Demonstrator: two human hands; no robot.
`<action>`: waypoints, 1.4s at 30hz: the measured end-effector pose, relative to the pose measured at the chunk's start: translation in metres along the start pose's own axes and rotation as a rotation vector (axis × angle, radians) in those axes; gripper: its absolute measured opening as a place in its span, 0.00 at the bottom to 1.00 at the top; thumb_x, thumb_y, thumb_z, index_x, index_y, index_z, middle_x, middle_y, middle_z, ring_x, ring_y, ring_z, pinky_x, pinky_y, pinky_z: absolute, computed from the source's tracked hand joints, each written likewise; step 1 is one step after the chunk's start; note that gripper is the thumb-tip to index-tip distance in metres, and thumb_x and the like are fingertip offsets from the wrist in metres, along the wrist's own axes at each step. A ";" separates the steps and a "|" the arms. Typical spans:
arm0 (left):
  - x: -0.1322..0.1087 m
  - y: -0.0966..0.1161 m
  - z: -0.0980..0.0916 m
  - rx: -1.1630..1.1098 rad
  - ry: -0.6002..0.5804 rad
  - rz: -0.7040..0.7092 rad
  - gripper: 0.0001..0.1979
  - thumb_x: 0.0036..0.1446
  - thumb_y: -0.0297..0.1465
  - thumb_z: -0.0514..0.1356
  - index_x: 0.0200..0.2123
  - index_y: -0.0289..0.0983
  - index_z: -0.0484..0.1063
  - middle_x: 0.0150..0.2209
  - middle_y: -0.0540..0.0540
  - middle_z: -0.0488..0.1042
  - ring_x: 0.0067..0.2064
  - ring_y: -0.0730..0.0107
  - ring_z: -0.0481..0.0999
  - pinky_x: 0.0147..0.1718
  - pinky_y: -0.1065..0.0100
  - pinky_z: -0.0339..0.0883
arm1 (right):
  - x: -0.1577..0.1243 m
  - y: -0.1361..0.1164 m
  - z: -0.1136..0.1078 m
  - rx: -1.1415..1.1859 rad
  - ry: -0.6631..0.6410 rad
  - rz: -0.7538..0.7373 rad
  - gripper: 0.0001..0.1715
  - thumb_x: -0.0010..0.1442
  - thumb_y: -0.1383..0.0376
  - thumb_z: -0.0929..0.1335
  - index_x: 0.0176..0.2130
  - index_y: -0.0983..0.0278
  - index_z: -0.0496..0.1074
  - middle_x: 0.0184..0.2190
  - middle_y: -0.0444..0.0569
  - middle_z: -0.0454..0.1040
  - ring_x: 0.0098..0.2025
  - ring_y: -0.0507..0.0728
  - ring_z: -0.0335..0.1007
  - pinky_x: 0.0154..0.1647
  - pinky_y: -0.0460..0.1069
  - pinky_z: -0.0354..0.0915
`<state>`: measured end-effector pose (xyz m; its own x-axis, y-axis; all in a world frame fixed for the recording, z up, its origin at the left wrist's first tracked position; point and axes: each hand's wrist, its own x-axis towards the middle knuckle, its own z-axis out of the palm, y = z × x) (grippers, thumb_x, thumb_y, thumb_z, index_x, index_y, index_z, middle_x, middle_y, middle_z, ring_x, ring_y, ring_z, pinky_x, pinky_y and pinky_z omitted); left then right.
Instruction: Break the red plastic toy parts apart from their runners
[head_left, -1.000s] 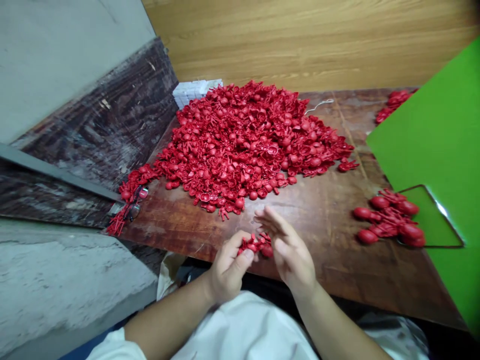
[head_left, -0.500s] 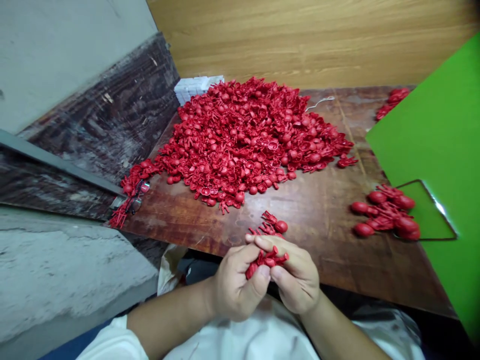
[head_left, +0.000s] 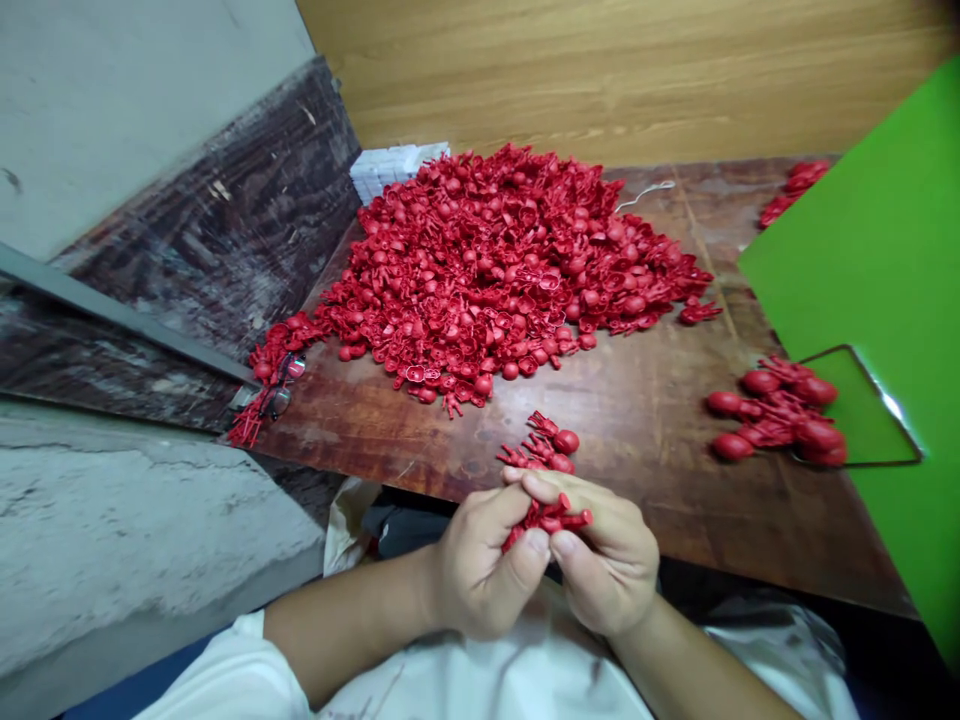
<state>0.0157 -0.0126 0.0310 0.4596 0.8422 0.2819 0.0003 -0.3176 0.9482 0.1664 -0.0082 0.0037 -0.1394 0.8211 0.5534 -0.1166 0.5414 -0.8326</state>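
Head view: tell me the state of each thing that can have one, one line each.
left hand, closed on red part
right hand, closed on the same red part
red part, held up between both hands' fingertips
small cluster, loose on table, just beyond the hands
big pile, heaped, no hand on it
right group, lying at green board edge
glasses, lying at table's left edge
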 end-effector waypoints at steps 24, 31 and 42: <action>-0.001 0.010 0.010 -0.141 0.107 -0.052 0.17 0.63 0.39 0.55 0.44 0.31 0.75 0.34 0.41 0.75 0.36 0.63 0.76 0.42 0.63 0.72 | 0.005 -0.013 0.008 -0.163 0.065 -0.055 0.22 0.63 0.63 0.67 0.55 0.59 0.76 0.45 0.54 0.83 0.44 0.65 0.82 0.45 0.59 0.78; -0.004 0.001 0.010 -0.121 0.120 -0.140 0.18 0.69 0.39 0.49 0.42 0.32 0.72 0.34 0.42 0.74 0.36 0.66 0.75 0.41 0.64 0.71 | -0.009 0.002 0.004 -0.048 0.005 0.075 0.25 0.67 0.61 0.62 0.60 0.60 0.71 0.54 0.55 0.78 0.54 0.66 0.76 0.55 0.62 0.72; 0.005 -0.007 0.000 -0.038 0.146 -0.289 0.10 0.62 0.35 0.61 0.41 0.35 0.67 0.33 0.48 0.73 0.31 0.73 0.73 0.33 0.72 0.69 | -0.001 0.013 -0.006 -0.164 -0.110 0.088 0.37 0.64 0.47 0.65 0.66 0.60 0.63 0.64 0.57 0.67 0.65 0.70 0.63 0.67 0.67 0.58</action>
<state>0.0182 -0.0065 0.0254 0.3129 0.9496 0.0160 0.0773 -0.0422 0.9961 0.1707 -0.0006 -0.0081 -0.2496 0.8469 0.4695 0.0609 0.4977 -0.8652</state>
